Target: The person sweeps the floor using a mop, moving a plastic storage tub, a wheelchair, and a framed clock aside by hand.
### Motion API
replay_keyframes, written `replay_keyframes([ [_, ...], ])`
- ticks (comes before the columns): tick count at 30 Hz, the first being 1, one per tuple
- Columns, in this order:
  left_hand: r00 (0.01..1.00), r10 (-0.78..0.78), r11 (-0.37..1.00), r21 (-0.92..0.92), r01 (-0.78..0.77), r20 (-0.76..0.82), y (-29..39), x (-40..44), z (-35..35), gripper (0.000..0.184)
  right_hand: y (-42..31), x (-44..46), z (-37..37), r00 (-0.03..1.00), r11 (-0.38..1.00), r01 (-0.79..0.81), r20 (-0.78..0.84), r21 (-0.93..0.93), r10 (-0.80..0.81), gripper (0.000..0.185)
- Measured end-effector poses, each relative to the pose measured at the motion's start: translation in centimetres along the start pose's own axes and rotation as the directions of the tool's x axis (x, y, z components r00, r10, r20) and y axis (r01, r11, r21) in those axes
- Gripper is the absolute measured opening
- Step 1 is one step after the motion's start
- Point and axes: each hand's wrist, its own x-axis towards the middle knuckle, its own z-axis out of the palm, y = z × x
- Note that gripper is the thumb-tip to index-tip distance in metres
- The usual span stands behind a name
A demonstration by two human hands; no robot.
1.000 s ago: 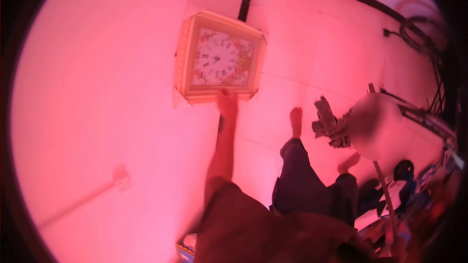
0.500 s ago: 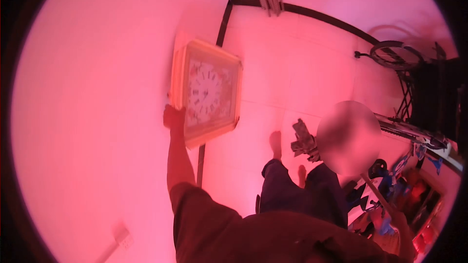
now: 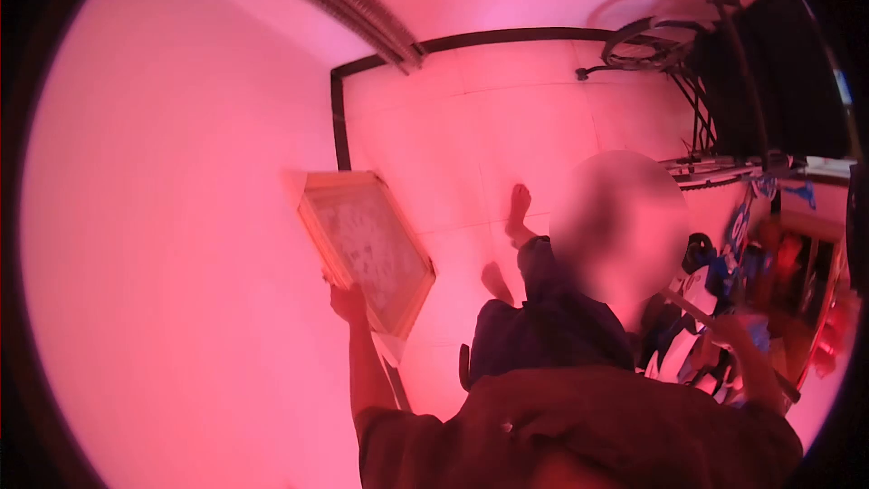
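Note:
A wooden-framed wall clock (image 3: 371, 249) is at the left, beside the pale wall; its dial is blurred. My left hand (image 3: 348, 302) is at the frame's near edge, its fingers closed against the wood. Whether the clock also rests on the wall I cannot tell. On the right, my right hand (image 3: 729, 333) is closed round a long thin handle (image 3: 692, 308). The handle's far end runs into a blurred round patch that hides what is there.
Bare feet (image 3: 519, 213) stand on the tiled floor (image 3: 434, 145) with its dark skirting. A bicycle-like wheel (image 3: 643, 45) and dark bulky things are at the right. Mixed items and a wooden-framed cabinet (image 3: 806, 299) stand nearer. A ribbed strip (image 3: 335, 0) runs up the wall.
My view has turned, so the clock now appears lower and more slanted. My left hand stays at its edge. The feet have shifted, and my right hand shows more plainly on the handle.

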Motion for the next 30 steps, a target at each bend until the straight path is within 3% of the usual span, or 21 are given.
replay_keyframes([
  [3, 0.999, 0.017, 0.997, 0.069, -0.019, 0.036, 3.6, 2.1, 0.6, 0.053, -1.2, 3.0, -0.5, 0.999, 0.996, -0.034, -0.02, 0.08, 0.036, 0.02],
  [5, 0.995, -0.007, 0.989, 0.148, -0.007, 0.095, 6.7, 2.8, 0.1, 0.05, -2.4, 1.4, -3.1, 0.989, 0.994, -0.105, 0.104, 0.029, 0.102, 0.021],
  [7, 0.981, 0.066, 0.974, 0.202, -0.103, 0.182, 13.6, 4.8, -1.4, 0.044, -4.9, -1.8, -10.4, 0.994, 0.992, -0.069, -0.091, -0.103, 0.059, 0.023],
  [8, 0.979, 0.083, 0.97, 0.208, -0.121, 0.186, 15.5, 5.7, -1.4, 0.044, -2.9, -0.5, -8.6, 0.998, 0.998, 0.007, -0.063, -0.062, -0.011, 0.023],
  [10, 0.91, 0.395, 0.895, 0.171, -0.411, 0.124, 18.1, 6.8, -1.9, 0.038, -1.0, 1.1, -5.4, 0.996, 0.997, 0.083, -0.036, -0.002, -0.083, 0.022],
  [13, 0.871, 0.415, 0.871, 0.161, -0.463, 0.262, 26.7, 8.2, -2.0, 0.035, -0.2, 2.9, -4.4, 0.994, 0.991, 0.096, -0.053, 0.091, -0.091, 0.02],
  [17, 0.793, 0.51, 0.816, 0.105, -0.569, 0.335, 37.1, 10.4, -0.1, 0.043, -0.7, 2.9, -4.4, 0.999, 0.992, -0.02, -0.024, 0.128, 0.023, 0.019],
  [19, 0.695, 0.612, 0.744, 0.023, -0.668, 0.377, 42.9, 11.8, 1.5, 0.046, -1.1, 3.2, -5.7, 0.998, 0.988, -0.054, -0.017, 0.144, 0.057, 0.019],
  [22, 0.596, 0.694, 0.628, 0.064, -0.775, 0.403, 50.1, 13.9, 4.8, 0.046, -3.4, 2.5, -7.3, 0.994, 0.966, -0.107, -0.004, 0.234, 0.111, 0.018],
  [24, 0.483, 0.788, 0.551, -0.087, -0.83, 0.383, 54.3, 15.5, 8.1, 0.044, -4.8, 2.6, -8.2, 0.986, 0.949, -0.167, 0.053, 0.269, 0.159, 0.017],
  [25, 0.452, 0.795, 0.517, -0.061, -0.854, 0.404, 55.9, 16.9, 10.2, 0.043, -5.8, 2.4, -8.3, 0.987, 0.944, -0.163, 0.053, 0.288, 0.154, 0.017],
  [27, 0.406, 0.817, 0.461, -0.043, -0.886, 0.409, 60.6, 19.3, 14.0, 0.041, -7.3, 1.6, -9.8, 0.99, 0.938, -0.123, -0.028, 0.323, 0.139, 0.018],
  [29, 0.302, 0.849, 0.38, -0.102, -0.919, 0.433, 64.1, 21.2, 16.4, 0.039, -10.5, 2.0, -8.6, 0.937, 0.867, -0.182, -0.185, 0.465, 0.296, 0.016],
  [30, 0.292, 0.855, 0.367, -0.101, -0.925, 0.428, 66.0, 21.9, 17.6, 0.039, -11.7, 2.9, -9.8, 0.921, 0.848, -0.355, -0.01, 0.394, 0.39, 0.012],
])
